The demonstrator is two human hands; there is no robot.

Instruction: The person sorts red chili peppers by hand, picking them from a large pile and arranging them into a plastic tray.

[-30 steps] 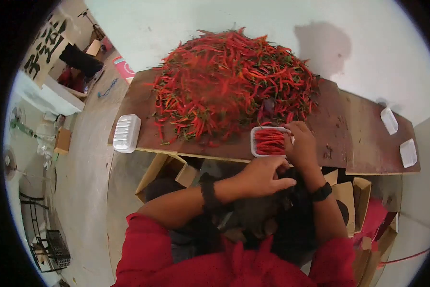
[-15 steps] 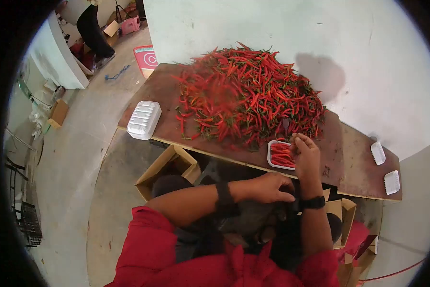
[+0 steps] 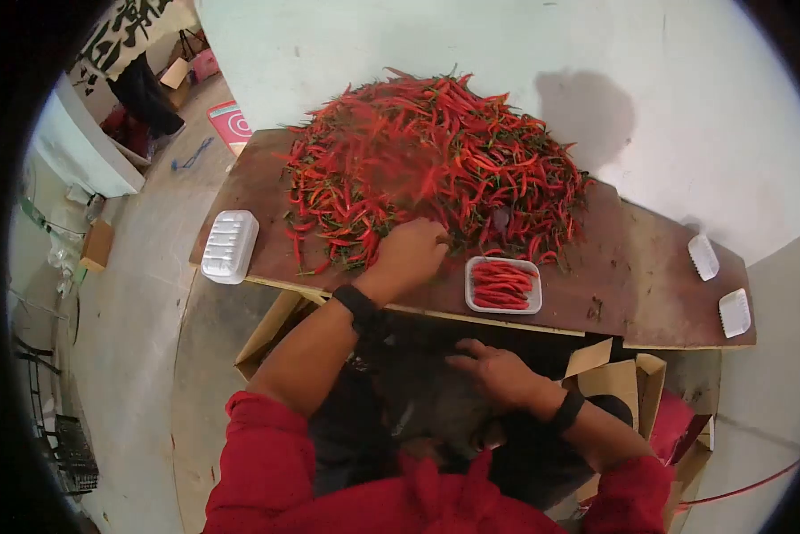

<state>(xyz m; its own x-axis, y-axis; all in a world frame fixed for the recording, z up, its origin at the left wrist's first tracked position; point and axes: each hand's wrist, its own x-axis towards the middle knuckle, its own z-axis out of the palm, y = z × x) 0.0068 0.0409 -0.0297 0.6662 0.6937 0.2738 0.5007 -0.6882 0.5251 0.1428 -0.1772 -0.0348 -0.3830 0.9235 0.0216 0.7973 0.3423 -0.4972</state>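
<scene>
A large heap of red chili peppers (image 3: 507, 151) with green stems lies on the brown board table (image 3: 596, 285). My left hand (image 3: 411, 258) is at the front edge of the heap, its fingers curled together against the peppers; what they hold, if anything, is hidden. To its right sits a white foam tray (image 3: 504, 311) with a row of red chili peppers (image 3: 502, 283) laid in it. Below the table edge, over my lap, is my right hand (image 3: 507, 378), thumb and forefinger apart, with nothing visible between them.
A stack of upturned white trays (image 3: 230, 247) is at the table's left end. Two more white trays, one (image 3: 703, 257) behind the other (image 3: 735, 313), lie at the right end. Open cardboard boxes (image 3: 609, 378) stand below. Someone in dark trousers (image 3: 142, 93) stands far left.
My left hand has moved up from my lap to the heap. My right hand has dropped from the filled tray to below the table edge. The view has shifted, and the other person shows more.
</scene>
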